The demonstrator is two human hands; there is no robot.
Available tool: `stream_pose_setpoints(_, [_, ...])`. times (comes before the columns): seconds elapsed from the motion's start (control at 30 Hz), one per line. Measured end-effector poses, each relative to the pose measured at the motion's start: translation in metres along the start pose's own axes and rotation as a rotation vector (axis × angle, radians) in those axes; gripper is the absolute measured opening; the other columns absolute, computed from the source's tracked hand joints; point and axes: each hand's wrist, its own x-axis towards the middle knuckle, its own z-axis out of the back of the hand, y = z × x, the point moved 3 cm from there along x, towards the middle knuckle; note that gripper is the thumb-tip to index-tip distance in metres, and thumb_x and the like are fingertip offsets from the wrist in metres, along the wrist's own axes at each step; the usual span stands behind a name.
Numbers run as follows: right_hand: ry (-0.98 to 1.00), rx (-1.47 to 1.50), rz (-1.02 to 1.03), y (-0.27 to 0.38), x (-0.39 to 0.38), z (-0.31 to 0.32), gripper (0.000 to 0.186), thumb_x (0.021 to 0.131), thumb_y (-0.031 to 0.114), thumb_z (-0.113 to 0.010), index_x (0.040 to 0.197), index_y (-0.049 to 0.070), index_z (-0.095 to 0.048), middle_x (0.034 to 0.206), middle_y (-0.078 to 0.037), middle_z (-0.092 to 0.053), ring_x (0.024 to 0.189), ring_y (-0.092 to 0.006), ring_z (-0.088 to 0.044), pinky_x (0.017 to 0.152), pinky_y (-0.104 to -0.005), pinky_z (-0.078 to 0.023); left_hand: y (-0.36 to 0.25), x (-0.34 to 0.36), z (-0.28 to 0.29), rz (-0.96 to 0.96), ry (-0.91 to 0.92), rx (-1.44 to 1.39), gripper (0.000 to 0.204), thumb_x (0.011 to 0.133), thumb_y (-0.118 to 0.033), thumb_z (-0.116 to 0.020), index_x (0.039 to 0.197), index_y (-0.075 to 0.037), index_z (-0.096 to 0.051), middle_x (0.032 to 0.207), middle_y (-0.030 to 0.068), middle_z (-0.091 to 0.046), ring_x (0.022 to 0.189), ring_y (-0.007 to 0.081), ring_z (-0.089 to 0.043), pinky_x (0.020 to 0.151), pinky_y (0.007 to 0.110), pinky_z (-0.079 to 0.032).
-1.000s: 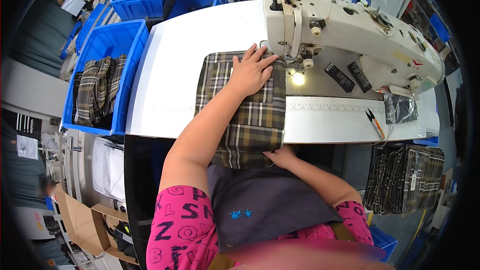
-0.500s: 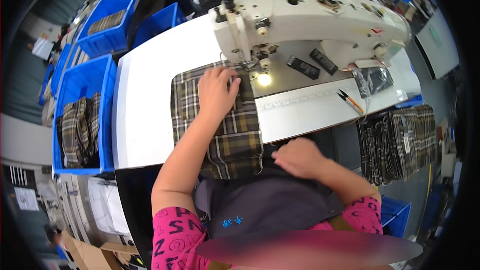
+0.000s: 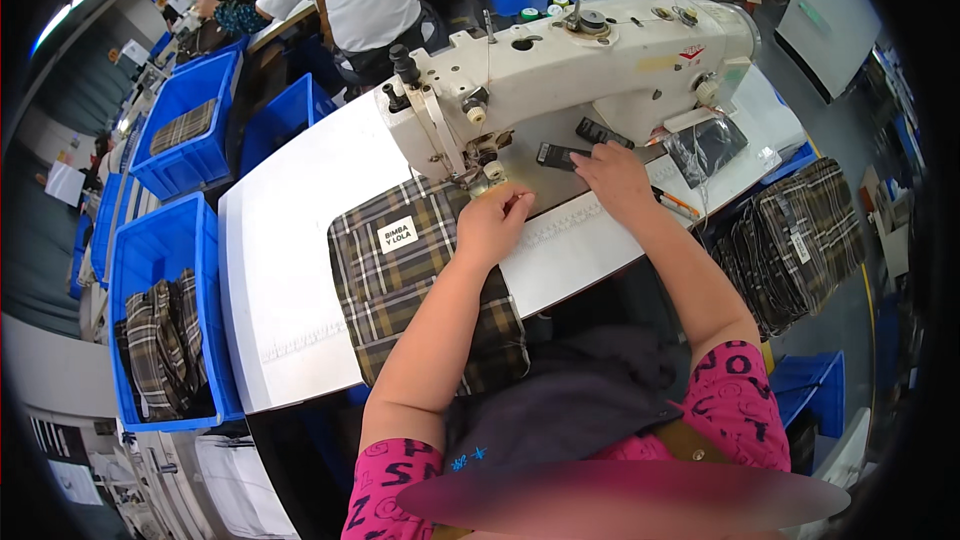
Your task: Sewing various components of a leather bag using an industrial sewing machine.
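Note:
A brown, black and white plaid fabric piece (image 3: pixel 400 285) with a white label lies on the sewing table, its upper right edge beside the needle area of a white sewing machine (image 3: pixel 560 65). My left hand (image 3: pixel 492 225) rests at this edge, just in front of the needle; its fingers are curled together, and whatever they may hold is hidden. Farther right, my right hand (image 3: pixel 618 180) reaches over the machine bed, fingers stretched out. Its fingertips touch a small black label stack (image 3: pixel 557 156). A second black stack (image 3: pixel 600 132) lies just behind them.
A blue bin (image 3: pixel 165 240) with folded plaid fabric stands left of the table (image 3: pixel 275 270). At right are a clear plastic packet (image 3: pixel 708 148), an orange pen (image 3: pixel 680 205) and a hanging pile of plaid pieces (image 3: pixel 805 235). Another person (image 3: pixel 365 0) sits beyond the machine.
My left hand has moved right, off the middle of the plaid piece, uncovering the white label. My right hand has gone from my lap up to the black labels. The view has shifted.

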Motion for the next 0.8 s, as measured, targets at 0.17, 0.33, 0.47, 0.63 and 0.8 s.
stream_pose_setpoints(0.17, [-0.142,-0.03,0.232,0.025,0.002,0.015,0.028,0.082,0.013,-0.073,0.11,0.01,-0.077,0.077,-0.002,-0.057,0.078,-0.0235,-0.06,0.067,-0.0388,-0.049,0.014,0.008,0.002,0.195,0.004,-0.535,0.034,0.102,-0.02,-0.068,0.134,-0.008,-0.068,0.095,0.0048,-0.074,0.084,0.0131,-0.071,0.079,0.029,-0.057])
stream_pose_setpoints(0.33, [-0.213,0.02,0.437,0.065,-0.009,0.037,0.032,0.077,0.011,-0.071,0.109,0.008,-0.075,0.077,0.001,-0.055,0.074,-0.0198,-0.057,0.063,-0.0361,-0.045,0.011,0.01,0.014,0.2,0.228,-0.685,0.046,0.103,-0.009,-0.066,0.148,-0.007,-0.058,0.103,0.002,-0.072,0.09,0.0082,-0.068,0.083,0.024,-0.057])
stream_pose_setpoints(0.47, [-0.22,0.05,0.401,0.054,-0.005,0.031,0.028,0.08,0.013,-0.07,0.107,0.008,-0.075,0.08,0.0,-0.059,0.074,-0.0198,-0.06,0.064,-0.0358,-0.048,0.012,0.006,0.019,0.197,0.336,-0.744,0.05,0.102,-0.004,-0.066,0.151,-0.009,-0.056,0.107,-0.0006,-0.072,0.09,0.0058,-0.067,0.085,0.023,-0.056])
stream_pose_setpoints(0.63, [-0.143,-0.123,0.009,-0.02,-0.003,0.017,0.016,0.092,0.018,-0.069,0.104,0.009,-0.075,0.08,-0.005,-0.062,0.079,-0.0262,-0.067,0.066,-0.0415,-0.053,0.018,0.006,0.018,0.258,0.326,-0.655,0.046,0.102,-0.004,-0.065,0.147,-0.008,-0.059,0.107,0.0017,-0.074,0.091,0.0075,-0.07,0.085,0.023,-0.055])
stream_pose_setpoints(0.8, [-0.106,-0.21,-0.163,-0.04,-0.008,0.004,0.015,0.097,0.021,-0.067,0.092,0.009,-0.075,0.076,-0.008,-0.06,0.079,-0.0286,-0.067,0.067,-0.0436,-0.054,0.016,0.007,0.016,0.207,0.366,-0.811,0.025,0.103,-0.004,-0.064,0.128,-0.002,-0.066,0.105,0.004,-0.075,0.098,0.0129,-0.073,0.087,0.026,-0.055])
